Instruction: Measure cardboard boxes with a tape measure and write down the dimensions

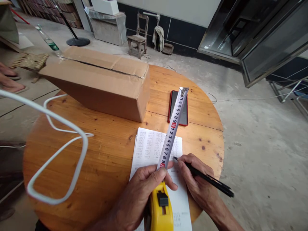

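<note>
My left hand (146, 183) is closed round a yellow tape measure (161, 210), its thumb pressed on the pulled-out blade. The silver blade (171, 131) points up and away, with its metal hook end over a dark phone (183, 112) in a red case. In my right hand (198, 175) is a black pen (209, 179), whose tip is at the sheet of paper (184, 189). Rows of handwritten figures cover the upper part of the paper. The paper lies on a round wooden table (108, 150), partly hidden by my left hand and the tape measure.
A closed cardboard box (106, 80) stands on the table's far left. A white cable (84, 150) loops across the left side. Beyond are a small wooden chair (138, 38), a plastic bottle (49, 40), a person's feet (11, 83) and an open metal-framed door (271, 41).
</note>
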Demonstrator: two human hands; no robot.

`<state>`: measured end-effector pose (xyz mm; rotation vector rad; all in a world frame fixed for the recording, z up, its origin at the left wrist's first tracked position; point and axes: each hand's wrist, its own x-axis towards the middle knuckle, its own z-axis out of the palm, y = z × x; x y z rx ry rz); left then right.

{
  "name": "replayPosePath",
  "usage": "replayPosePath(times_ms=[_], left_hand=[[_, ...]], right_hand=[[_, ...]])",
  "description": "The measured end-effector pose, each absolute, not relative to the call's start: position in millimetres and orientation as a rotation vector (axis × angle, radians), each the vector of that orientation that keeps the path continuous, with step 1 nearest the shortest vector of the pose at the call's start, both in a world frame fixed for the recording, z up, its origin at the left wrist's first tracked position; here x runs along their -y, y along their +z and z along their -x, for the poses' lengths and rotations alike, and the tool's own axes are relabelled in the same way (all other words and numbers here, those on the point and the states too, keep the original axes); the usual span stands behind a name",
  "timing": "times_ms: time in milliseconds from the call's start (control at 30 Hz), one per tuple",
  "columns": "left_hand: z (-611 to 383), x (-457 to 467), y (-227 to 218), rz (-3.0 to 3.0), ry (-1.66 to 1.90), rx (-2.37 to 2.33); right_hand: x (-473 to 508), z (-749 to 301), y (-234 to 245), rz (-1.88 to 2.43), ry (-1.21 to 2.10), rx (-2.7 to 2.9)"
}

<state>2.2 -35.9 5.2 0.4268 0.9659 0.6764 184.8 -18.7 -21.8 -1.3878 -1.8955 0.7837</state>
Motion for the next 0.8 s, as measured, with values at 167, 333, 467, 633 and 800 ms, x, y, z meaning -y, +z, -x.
replayPosePath(times_ms=[167, 333, 467, 633, 800], left_hand=[[-2.0, 36.8, 4.1, -0.415, 0.68, -0.957], [-3.1, 36.0, 2.9, -0.397, 0.695, -0.948], [-2.5, 35.1, 3.3, -0.41, 0.71, -0.924], [-2.7, 33.4, 3.3, -0.422, 0.707, -0.931], [-3.1, 33.8, 2.5, -0.43, 0.7, -0.921]], right_hand=[[17.5, -185.1, -23.0, 1.369, 0.752, 1.934], [17.0, -182.8, -20.8, 1.349, 0.707, 1.952], [18.1, -182.8, -18.5, 1.352, 0.729, 1.959], [18.5, -184.8, -20.0, 1.397, 0.733, 1.932], [17.5, -183.4, -21.4, 1.389, 0.722, 1.946]])
